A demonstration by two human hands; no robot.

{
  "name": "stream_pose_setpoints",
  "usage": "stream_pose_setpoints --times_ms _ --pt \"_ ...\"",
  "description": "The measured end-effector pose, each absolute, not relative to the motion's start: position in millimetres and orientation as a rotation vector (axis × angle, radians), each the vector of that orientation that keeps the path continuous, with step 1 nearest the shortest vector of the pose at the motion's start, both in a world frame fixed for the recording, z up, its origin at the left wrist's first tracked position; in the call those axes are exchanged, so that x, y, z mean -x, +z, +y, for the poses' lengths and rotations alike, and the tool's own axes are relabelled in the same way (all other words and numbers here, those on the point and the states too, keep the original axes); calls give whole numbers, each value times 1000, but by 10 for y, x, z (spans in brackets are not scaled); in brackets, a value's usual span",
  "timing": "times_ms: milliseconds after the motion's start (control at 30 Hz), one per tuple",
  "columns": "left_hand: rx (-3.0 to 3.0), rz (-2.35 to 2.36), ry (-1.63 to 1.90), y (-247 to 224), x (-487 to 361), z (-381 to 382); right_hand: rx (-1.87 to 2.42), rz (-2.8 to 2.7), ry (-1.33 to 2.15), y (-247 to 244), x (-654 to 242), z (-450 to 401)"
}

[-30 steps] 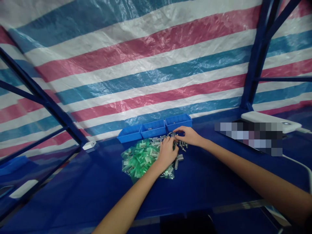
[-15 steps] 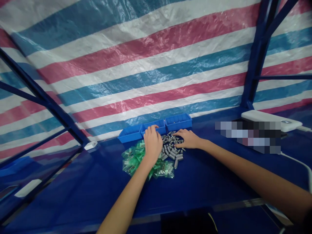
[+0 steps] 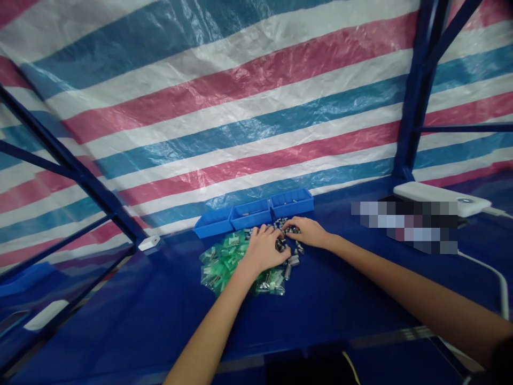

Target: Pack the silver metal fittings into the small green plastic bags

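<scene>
My left hand [image 3: 265, 250] is over a pile of small silver metal cylinders [image 3: 294, 261], its fingers bent and thumb apart, with some of the pieces showing in the gap. Opposite it, my right hand [image 3: 308, 232] curves its fingers against the far right side of the same pile, thumb and forefinger apart around several smaller metal pieces [image 3: 292, 229]. Both hands touch the pile, and part of it is hidden beneath them. Under and left of my left wrist lies a heap of clear and green plastic packets [image 3: 224, 259] with metal parts inside.
Behind the pile stand three joined blue bins [image 3: 251, 220]; a few small pieces lie in them. A white power bank [image 3: 443, 197] with a cable and a blurred-out flat object sit at the right. A small white box [image 3: 149, 243] is at the left, near the blue frame post.
My left hand has come down from the bin's front edge, moving right onto the metal pieces. My right hand has shifted slightly, its fingers more bent around the small pieces.
</scene>
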State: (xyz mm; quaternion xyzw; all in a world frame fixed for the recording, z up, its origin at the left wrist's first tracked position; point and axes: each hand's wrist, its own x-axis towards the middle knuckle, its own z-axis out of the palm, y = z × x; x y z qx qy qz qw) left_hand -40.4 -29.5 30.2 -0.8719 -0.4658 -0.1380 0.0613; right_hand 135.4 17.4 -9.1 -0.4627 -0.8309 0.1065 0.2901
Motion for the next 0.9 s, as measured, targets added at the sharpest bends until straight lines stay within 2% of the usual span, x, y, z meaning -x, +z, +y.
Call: stream_pose_setpoints --times_ms 333,500,667,900 --pt "3156 -1288 -319 531 511 -296 1278 -2181 301 -90 -1337 173" --pt "3350 -1262 -382 644 552 -306 1282 -2193 292 -85 -1336 164" --pt "3459 -1262 -230 639 545 -354 1275 -2194 279 -83 -1329 158" --pt "3429 -1253 -464 432 492 -265 1272 -2215 281 -109 -1323 181"
